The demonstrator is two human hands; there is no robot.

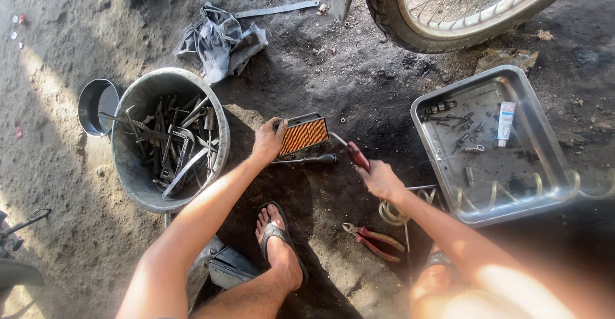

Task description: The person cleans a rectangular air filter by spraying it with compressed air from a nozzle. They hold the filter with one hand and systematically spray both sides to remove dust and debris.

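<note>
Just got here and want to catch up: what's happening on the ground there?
A person squats on the dirt floor. The left hand steadies an orange pleated air filter, while the right hand holds a red-handled tool toward it. Red pliers lie by the feet, a bucket of tools sits left, a metal tray right.

Setting: an informal motorcycle repair workshop, apparently open-air. Evidence: oil-stained dirt ground; a spoked wheel [461,5] beyond the fingers; a bucket of wrenches [168,141] left of the fingers; a metal parts tray [551,159] to their right; pliers [373,237] below them.
</note>
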